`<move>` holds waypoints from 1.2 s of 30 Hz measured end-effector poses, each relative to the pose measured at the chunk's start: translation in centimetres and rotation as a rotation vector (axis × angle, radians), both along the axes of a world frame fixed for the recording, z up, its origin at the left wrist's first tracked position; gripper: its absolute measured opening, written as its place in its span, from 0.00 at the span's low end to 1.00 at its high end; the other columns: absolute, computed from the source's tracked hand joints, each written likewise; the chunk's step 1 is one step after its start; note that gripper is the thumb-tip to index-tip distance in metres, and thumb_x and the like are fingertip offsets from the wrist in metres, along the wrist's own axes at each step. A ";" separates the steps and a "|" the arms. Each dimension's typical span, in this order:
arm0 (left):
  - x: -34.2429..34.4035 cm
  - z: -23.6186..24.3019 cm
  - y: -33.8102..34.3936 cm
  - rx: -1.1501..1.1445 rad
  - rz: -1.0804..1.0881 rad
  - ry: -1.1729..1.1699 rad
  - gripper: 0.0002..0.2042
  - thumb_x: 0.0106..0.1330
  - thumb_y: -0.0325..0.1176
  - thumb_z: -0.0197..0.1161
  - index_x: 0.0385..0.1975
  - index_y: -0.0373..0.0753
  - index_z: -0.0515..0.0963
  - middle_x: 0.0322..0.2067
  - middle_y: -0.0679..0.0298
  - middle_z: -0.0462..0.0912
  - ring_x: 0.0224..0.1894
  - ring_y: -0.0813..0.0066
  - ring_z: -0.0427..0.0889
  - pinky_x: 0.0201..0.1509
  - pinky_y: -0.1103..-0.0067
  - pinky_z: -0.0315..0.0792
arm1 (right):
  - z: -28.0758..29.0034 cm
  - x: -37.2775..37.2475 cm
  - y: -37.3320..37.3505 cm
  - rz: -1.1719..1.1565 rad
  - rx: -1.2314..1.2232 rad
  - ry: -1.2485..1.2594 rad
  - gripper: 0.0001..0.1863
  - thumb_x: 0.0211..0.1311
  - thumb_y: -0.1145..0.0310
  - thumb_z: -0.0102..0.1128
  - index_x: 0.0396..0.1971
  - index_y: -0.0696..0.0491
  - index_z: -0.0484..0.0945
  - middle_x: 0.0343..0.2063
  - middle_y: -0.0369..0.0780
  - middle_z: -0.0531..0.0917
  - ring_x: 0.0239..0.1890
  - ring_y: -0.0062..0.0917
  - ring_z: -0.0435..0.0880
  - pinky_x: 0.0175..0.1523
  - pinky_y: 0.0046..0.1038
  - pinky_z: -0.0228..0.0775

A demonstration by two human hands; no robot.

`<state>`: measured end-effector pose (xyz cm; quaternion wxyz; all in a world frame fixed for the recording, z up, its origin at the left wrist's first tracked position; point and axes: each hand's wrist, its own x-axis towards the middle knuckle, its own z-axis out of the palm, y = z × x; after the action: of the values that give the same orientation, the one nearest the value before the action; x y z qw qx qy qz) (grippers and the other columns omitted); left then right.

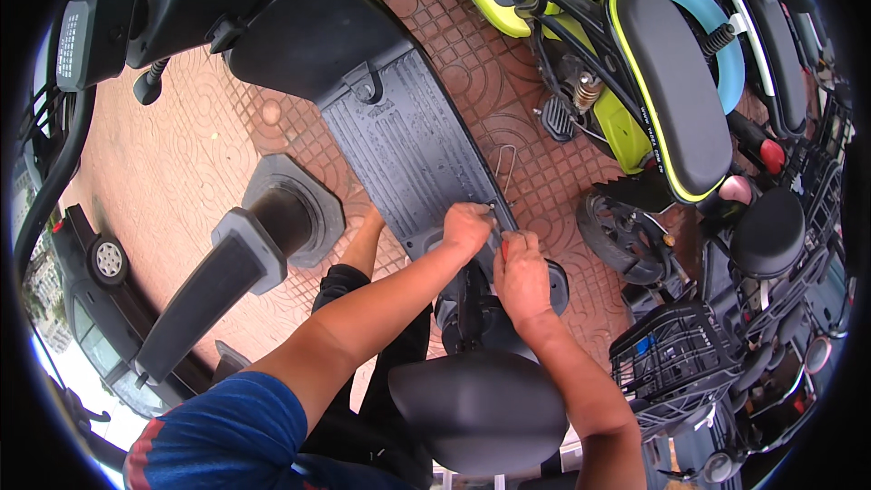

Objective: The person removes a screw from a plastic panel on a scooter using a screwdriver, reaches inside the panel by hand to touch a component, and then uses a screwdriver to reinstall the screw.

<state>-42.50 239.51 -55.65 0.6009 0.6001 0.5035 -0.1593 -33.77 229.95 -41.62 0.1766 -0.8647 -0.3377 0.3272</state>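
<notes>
You reach over a black scooter [422, 186], to the near end of its ribbed footboard [390, 141].
A yellow-green scooter [626, 63] stands right of the footboard, a dark post [218, 295] on a wide base left of it; the black seat [481, 408] lies behind its near end. At the footboard's near right corner, your right grip [524, 274] is closed around a mostly hidden red piece [504, 249]; just beside it, your left grip [467, 229] is narrow, though you cannot tell what it holds.

Standing on reddish patterned paving [163, 154]: a black scooter [408, 145], a dark wide-based post [209, 299], a lime-green scooter [671, 91] and, toward the cramped, warped right rim, apparently several more bikes [769, 231].
</notes>
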 end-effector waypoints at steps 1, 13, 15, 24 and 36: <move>0.0 0.0 -0.1 -0.001 0.002 -0.006 0.17 0.58 0.34 0.74 0.46 0.32 0.91 0.46 0.46 0.91 0.52 0.52 0.89 0.62 0.71 0.80 | -0.3 -0.1 -0.1 -0.014 -0.011 0.014 0.16 0.66 0.76 0.65 0.52 0.61 0.77 0.50 0.56 0.81 0.41 0.55 0.87 0.48 0.48 0.82; -0.9 2.0 0.7 -1.041 0.678 0.157 0.10 0.74 0.37 0.61 0.33 0.40 0.83 0.41 0.61 0.89 0.45 0.62 0.88 0.53 0.65 0.81 | -0.7 -0.5 2.7 0.340 -0.329 -0.187 0.15 0.68 0.69 0.65 0.50 0.58 0.77 0.42 0.47 0.81 0.34 0.36 0.91 0.39 0.32 0.85; -0.6 2.7 1.0 -1.230 0.849 0.095 0.11 0.75 0.39 0.61 0.36 0.40 0.84 0.45 0.59 0.89 0.47 0.61 0.87 0.56 0.63 0.80 | -0.4 -0.6 3.3 0.307 -0.331 -0.144 0.18 0.67 0.68 0.67 0.52 0.59 0.77 0.43 0.48 0.82 0.37 0.37 0.91 0.41 0.33 0.86; -1.6 -0.3 -0.5 -1.393 0.953 -0.072 0.10 0.73 0.40 0.67 0.41 0.40 0.84 0.41 0.58 0.89 0.47 0.58 0.87 0.61 0.61 0.79 | 2.7 0.3 4.6 0.707 -0.404 -0.291 0.18 0.71 0.66 0.65 0.55 0.59 0.77 0.46 0.48 0.83 0.41 0.34 0.90 0.41 0.29 0.84; -1.7 -1.8 -1.2 -1.416 0.995 -0.168 0.12 0.76 0.44 0.68 0.37 0.40 0.82 0.37 0.58 0.87 0.45 0.58 0.86 0.59 0.61 0.80 | 2.4 1.7 5.9 0.694 -0.401 -0.260 0.19 0.73 0.58 0.64 0.51 0.59 0.80 0.38 0.43 0.86 0.32 0.30 0.90 0.35 0.26 0.84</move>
<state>-44.15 238.33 -57.46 0.8678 -0.1949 0.4439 -0.1091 -32.11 235.80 -39.22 -0.1600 -0.7509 -0.5581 0.3148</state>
